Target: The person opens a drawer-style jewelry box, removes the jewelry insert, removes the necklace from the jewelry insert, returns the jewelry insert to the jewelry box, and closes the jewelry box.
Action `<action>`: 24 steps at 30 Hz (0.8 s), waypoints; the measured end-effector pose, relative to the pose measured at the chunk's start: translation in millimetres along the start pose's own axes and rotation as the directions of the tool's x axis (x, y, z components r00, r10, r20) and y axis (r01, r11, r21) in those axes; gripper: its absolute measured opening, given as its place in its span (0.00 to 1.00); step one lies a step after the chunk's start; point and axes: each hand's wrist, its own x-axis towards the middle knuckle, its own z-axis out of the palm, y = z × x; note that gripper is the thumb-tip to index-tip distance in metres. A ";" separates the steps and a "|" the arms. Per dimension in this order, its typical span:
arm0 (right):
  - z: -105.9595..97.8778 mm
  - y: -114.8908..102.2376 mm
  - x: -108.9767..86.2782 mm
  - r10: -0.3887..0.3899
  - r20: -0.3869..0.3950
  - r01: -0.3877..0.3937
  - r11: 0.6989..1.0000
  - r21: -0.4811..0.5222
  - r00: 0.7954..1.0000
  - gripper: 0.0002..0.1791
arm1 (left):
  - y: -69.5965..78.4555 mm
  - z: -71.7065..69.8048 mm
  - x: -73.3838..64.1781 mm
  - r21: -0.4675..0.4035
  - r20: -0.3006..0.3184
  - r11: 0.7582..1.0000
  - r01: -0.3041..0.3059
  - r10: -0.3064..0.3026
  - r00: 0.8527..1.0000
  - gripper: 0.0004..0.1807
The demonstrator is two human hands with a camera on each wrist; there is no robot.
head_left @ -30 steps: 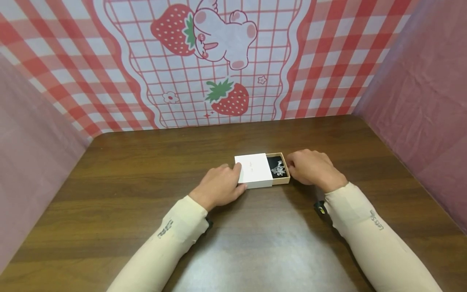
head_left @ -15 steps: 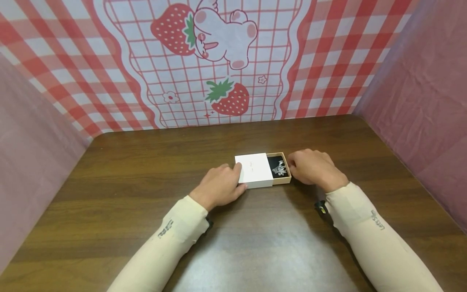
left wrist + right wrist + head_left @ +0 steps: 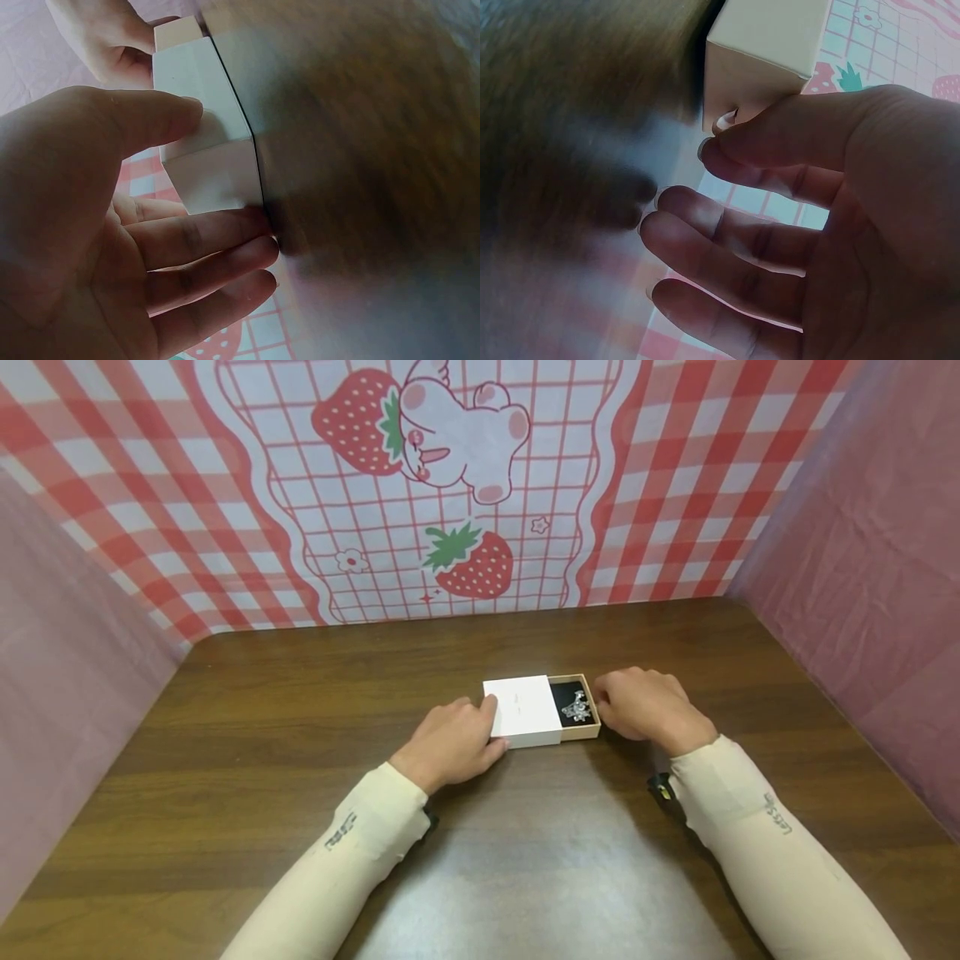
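Cloth (image 3: 63, 693) in dusty pink hangs at nine o'clock. From seven o'clock a cream sleeve (image 3: 322, 852) with dark lettering runs up to the left hand (image 3: 453, 742), which grips the nine-o'clock end of a small flat box (image 3: 536, 714): thumb against the near wall, forefinger partly hidden, the other fingers apart and fairly straight beside that end.

The box lies flat just past the middle of the brown wood-grain table (image 3: 247, 718), toward four o'clock. Its cover (image 3: 521, 693) is matte white, squarish and crisp-edged, with faint lettering too small to read. At twelve o'clock behind it rises a red-and-white checked backdrop (image 3: 555, 452) printed with strawberries and a white cartoon animal turned sideways.

Toward three o'clock the tan-walled tray (image 3: 579, 733) stands partly out of the cover, showing a black lining (image 3: 562, 692) and a silvery, intricate ornament (image 3: 577, 708).

At the tray's three-o'clock end, the right hand (image 3: 645, 706) pinches with thumb and forefinger, its other fingers loosely bent; whether a pale bit there is nail or tab, I cannot tell. Its cream cuff (image 3: 708, 777) leads toward five o'clock, and pink drapery (image 3: 877, 577) fills two o'clock.
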 end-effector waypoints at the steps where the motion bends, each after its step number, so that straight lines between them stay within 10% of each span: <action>1: -0.2 -0.1 0.0 0.001 0.001 -0.001 1.000 -0.001 1.000 0.07 | 0.0 -0.1 -0.1 0.000 -0.001 1.000 0.001 -0.001 1.000 0.26; 24: -1.5 3.3 2.1 0.006 0.029 -0.006 1.000 -0.004 1.000 0.08 | -1.7 -0.7 0.8 -0.002 -0.003 1.000 -0.005 0.005 1.000 0.25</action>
